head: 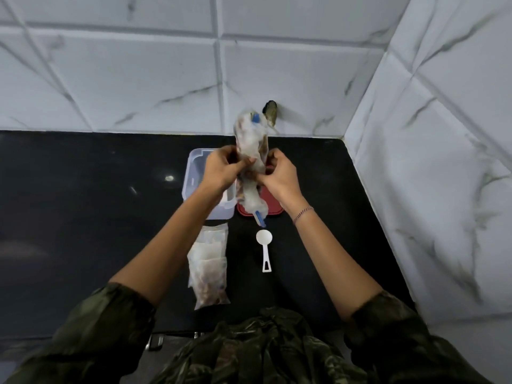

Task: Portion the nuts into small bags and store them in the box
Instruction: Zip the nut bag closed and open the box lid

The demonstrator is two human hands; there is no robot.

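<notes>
I hold a long clear plastic bag of nuts (pixel 252 142) up above the black counter, blurred, with blue closure pieces at its top and bottom ends. My left hand (pixel 221 169) grips its left side and my right hand (pixel 279 176) pinches its right side at the middle. Behind my left hand a clear plastic box (pixel 194 176) stands on the counter. Below the bag lies a red lid or tray (pixel 273 210), partly hidden. Filled small bags of nuts (pixel 209 270) lie near the front, left of a white measuring scoop (pixel 265 246).
The black counter (pixel 83 217) ends at a white marble-patterned tiled wall behind and another on the right. A dark hole or fixture (pixel 270 112) sits in the back wall just above the counter. The counter's front edge is close to my body.
</notes>
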